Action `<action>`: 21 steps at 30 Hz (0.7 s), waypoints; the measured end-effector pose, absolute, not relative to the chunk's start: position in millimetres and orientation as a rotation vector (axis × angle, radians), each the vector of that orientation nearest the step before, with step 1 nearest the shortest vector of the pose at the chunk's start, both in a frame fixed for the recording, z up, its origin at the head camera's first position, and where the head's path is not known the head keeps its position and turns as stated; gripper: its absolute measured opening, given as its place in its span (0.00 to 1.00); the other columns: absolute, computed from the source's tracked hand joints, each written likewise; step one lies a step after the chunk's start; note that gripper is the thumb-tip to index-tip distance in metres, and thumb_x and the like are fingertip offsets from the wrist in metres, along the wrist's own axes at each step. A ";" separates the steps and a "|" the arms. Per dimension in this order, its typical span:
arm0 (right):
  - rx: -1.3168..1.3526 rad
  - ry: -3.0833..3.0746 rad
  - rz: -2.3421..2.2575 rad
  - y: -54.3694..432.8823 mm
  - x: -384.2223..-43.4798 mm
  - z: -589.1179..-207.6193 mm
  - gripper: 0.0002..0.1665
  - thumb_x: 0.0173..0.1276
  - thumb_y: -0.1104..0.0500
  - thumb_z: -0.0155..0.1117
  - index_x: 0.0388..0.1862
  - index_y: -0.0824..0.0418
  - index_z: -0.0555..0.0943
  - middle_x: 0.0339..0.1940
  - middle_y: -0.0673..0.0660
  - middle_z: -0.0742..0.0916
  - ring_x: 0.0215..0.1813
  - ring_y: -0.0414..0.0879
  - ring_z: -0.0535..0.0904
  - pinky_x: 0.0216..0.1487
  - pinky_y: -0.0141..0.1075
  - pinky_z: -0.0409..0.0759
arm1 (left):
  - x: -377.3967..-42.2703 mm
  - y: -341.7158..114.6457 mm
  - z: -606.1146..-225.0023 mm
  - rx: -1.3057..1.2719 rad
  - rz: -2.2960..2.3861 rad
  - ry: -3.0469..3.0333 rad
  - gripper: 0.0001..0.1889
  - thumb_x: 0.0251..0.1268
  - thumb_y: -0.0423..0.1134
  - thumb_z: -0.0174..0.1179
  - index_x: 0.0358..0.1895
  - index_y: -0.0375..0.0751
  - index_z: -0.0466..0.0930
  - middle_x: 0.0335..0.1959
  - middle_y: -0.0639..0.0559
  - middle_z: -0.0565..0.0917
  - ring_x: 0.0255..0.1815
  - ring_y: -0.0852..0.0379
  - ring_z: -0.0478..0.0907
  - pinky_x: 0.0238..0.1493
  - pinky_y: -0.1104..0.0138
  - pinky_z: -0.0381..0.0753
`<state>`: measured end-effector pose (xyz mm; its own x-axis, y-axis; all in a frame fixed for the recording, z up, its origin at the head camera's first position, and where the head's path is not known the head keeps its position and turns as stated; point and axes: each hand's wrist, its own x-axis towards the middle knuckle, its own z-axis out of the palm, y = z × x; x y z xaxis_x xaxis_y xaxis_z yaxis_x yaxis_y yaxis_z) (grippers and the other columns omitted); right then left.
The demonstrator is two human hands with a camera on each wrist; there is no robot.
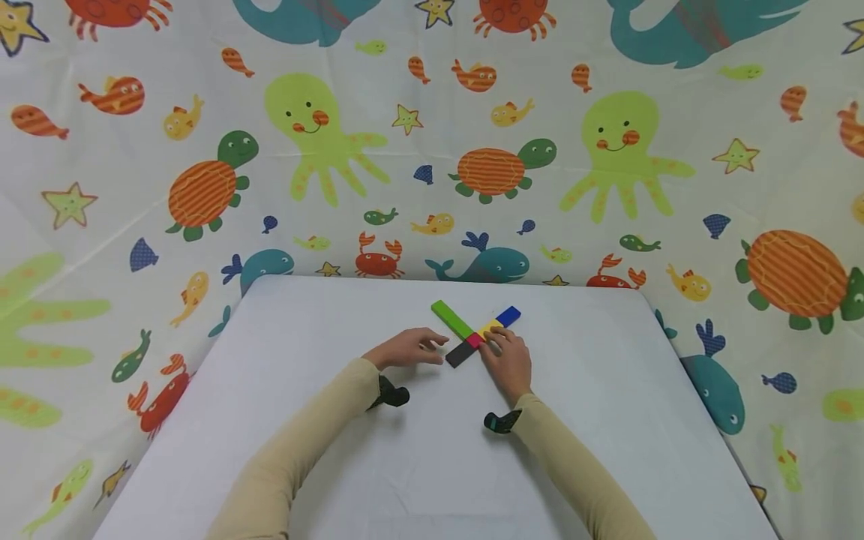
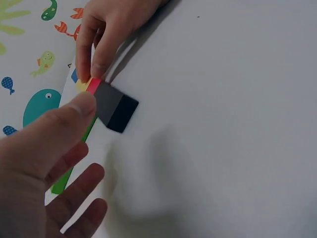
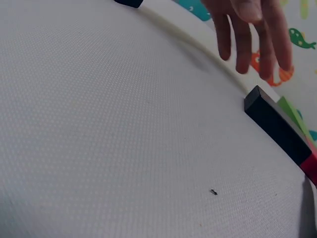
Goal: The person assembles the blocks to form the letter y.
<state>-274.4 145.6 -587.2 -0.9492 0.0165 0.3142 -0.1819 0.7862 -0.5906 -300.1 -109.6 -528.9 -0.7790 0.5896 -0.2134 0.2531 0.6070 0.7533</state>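
Observation:
Colored blocks lie together on the white table. A blue block (image 1: 509, 316), a yellow block (image 1: 489, 328), a small red block (image 1: 475, 340) and a black block (image 1: 462, 354) form one slanting row. A long green block (image 1: 451, 319) runs from the red one toward the back left. My right hand (image 1: 509, 361) pinches the yellow block beside the red one, its fingertips partly hiding it. Just left of the black block, my left hand (image 1: 409, 349) is held with loose, spread fingers and nothing in them; its thumb (image 2: 83, 103) overlaps the black block in the left wrist view.
The white table (image 1: 324, 465) extends around the blocks on every side. Behind it hangs a cloth (image 1: 378, 82) printed with sea animals. Each wrist wears a dark camera band, one at the left wrist (image 1: 390, 394) and one at the right (image 1: 502, 423).

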 end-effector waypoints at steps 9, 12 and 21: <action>0.111 -2.683 0.937 144.2 -274.4 -587.4 0.21 0.69 0.48 0.65 0.55 0.57 0.84 0.61 0.55 0.81 0.60 0.54 0.74 0.60 0.49 0.71 | -272.3 -177.2 -524.6 0.695 0.978 2.314 0.23 0.66 0.44 0.64 0.64 0.46 0.77 0.60 0.53 0.78 0.60 0.52 0.73 0.61 0.54 0.72; 0.116 -2.676 0.944 144.4 -274.1 -588.1 0.21 0.69 0.49 0.65 0.55 0.58 0.84 0.61 0.56 0.81 0.61 0.55 0.73 0.61 0.50 0.70 | -263.5 -193.5 -523.5 0.713 0.958 2.305 0.22 0.64 0.42 0.65 0.61 0.45 0.79 0.59 0.52 0.78 0.57 0.51 0.73 0.58 0.55 0.72; 0.110 -2.700 0.953 143.8 -275.7 -590.1 0.21 0.69 0.48 0.64 0.56 0.57 0.84 0.62 0.55 0.80 0.62 0.54 0.72 0.63 0.51 0.68 | -248.5 -217.2 -527.3 0.669 0.905 2.246 0.23 0.58 0.35 0.69 0.59 0.50 0.81 0.55 0.55 0.74 0.53 0.53 0.72 0.54 0.56 0.72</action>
<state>-275.7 143.8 -590.1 -0.9591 0.0199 0.2824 -0.1618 0.7800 -0.6045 -248.5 -217.2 -527.3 -0.6800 0.6428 -0.3528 0.2187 0.6370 0.7392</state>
